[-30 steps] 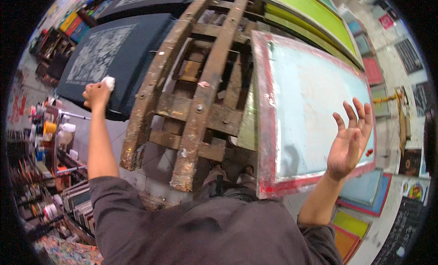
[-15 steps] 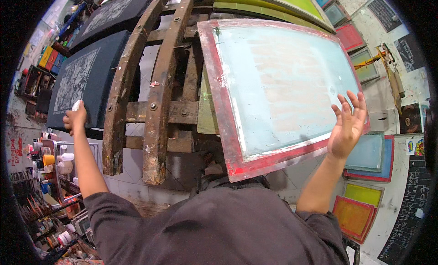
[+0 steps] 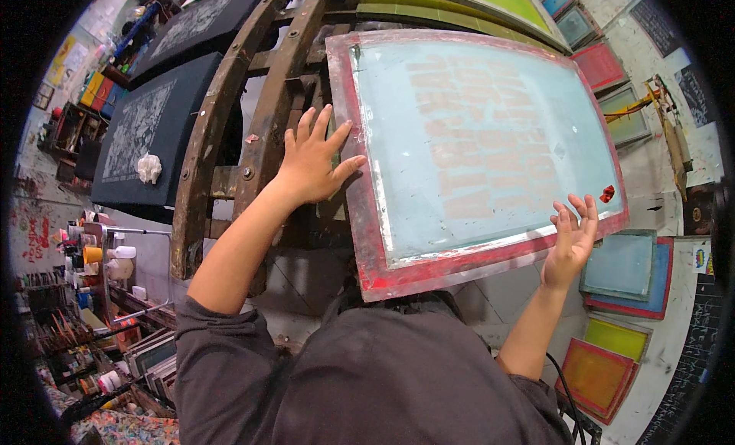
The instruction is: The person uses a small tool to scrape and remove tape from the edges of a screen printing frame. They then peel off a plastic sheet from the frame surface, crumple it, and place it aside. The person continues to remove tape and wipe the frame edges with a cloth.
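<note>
A silk-screen with light blue mesh and a worn red frame lies tilted in front of me. Faint blocky lettering shows in its mesh. My left hand is open with fingers spread, its thumb and fingertips at the frame's left edge. Over the lower right corner of the screen, my right hand is half curled with its fingers apart, holding nothing visible. A small crumpled red scrap sits just beyond it. On the printed dark shirt at far left rests a crumpled white wad.
Brown wooden press beams run between shirt and screen. A green screen lies behind. Several more screens, including an orange one, lean along the right wall. At the left stand a metal rack and shelves with tubs of ink.
My left hand has let go of the white wad on the shirt and come right to the screen's edge. My right hand has dropped a little lower. Lettering in the mesh now shows more plainly.
</note>
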Demonstrator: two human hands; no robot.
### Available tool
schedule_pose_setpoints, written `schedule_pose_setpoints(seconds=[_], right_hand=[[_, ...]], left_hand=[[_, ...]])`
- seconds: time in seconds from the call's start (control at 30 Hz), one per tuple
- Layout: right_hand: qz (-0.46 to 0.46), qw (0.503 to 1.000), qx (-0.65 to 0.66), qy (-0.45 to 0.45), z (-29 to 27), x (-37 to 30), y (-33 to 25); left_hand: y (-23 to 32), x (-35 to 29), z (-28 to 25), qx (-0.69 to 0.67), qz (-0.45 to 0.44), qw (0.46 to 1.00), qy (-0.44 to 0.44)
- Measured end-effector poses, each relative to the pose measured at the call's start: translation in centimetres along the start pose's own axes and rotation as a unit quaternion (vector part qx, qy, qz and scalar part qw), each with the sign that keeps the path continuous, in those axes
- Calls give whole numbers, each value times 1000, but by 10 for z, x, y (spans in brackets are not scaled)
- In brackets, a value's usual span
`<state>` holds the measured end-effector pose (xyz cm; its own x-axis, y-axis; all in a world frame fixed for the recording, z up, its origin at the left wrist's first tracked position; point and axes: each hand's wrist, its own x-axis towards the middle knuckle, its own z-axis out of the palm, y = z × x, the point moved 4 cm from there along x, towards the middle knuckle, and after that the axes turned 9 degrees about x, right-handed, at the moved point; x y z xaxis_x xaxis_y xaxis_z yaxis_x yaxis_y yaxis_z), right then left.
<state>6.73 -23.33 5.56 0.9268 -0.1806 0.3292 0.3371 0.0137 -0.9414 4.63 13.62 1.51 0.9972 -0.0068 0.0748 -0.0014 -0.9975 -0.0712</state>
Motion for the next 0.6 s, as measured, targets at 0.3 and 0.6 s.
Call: schedule_pose_setpoints(seconds=[0.3,0.6], right_hand=[[10,999,-5,34,-26,1,7],[2,999,-7,34,-31,2,7]], left_hand=[[9,-11,2,-3,30,999,14],[21,-18,7,-11,38,999,-10]])
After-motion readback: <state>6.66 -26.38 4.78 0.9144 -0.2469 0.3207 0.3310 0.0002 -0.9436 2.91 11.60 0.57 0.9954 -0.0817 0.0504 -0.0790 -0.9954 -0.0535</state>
